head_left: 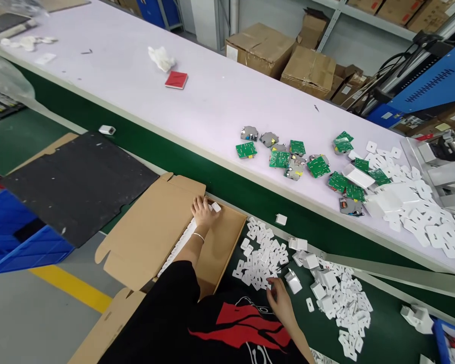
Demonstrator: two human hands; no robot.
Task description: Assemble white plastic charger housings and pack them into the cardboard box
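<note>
My left hand [203,211] reaches into an open cardboard box [227,242] and its fingers are closed on a small white plastic part [216,207] at the far end of a row of white parts [178,246] lining the box. My right hand [279,299] rests on the green belt [387,333] with curled fingers touching the edge of a pile of flat white plastic pieces [261,255]. A white charger housing [293,282] lies just beyond its fingertips. Whether the right hand pinches a piece is hidden.
Green circuit boards [318,167] and more white pieces [420,202] lie on the pale table [136,91]. A black mat [79,182] and a blue crate [18,242] sit at left. Cardboard boxes [284,55] stand behind the table. A red square [176,80] lies far back.
</note>
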